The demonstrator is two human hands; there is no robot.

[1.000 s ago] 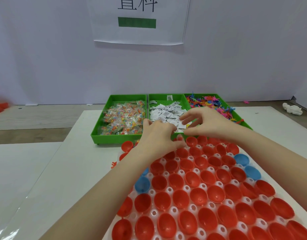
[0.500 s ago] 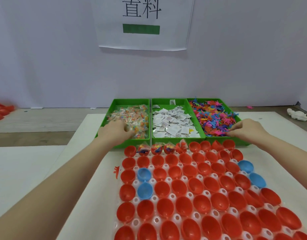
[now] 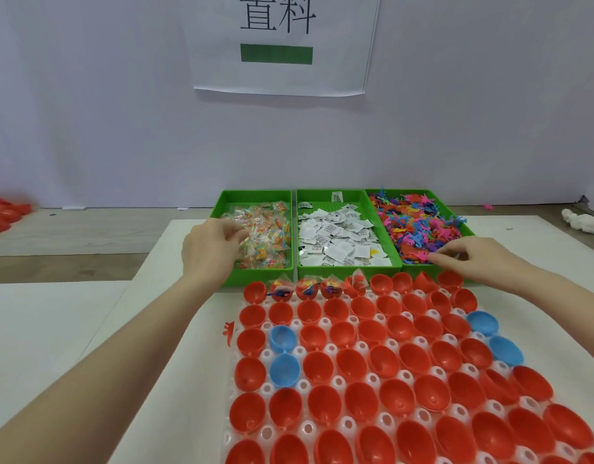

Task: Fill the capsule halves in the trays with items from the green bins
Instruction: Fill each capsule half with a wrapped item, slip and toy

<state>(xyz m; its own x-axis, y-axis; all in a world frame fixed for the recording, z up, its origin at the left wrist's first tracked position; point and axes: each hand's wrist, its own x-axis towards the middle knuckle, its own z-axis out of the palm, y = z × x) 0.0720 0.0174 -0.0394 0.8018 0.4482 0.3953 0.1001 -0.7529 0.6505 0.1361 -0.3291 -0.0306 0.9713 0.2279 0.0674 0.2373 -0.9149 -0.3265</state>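
Both hands have reached further into the bins since half a second ago. Left hand sits over the left bin at the table's far edge, fingers curled among the clear packets; whether it holds one, I cannot tell. Right hand pinches at the bright toys in the right bin. Step in hand: picking. Next move calls for carrying items to empty capsule halves in the tray; only some far-row halves look filled.

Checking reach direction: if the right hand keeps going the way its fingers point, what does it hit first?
The right hand points left into the toy bin; its fingertips already look to be at the pink toys, though depth is unclear.
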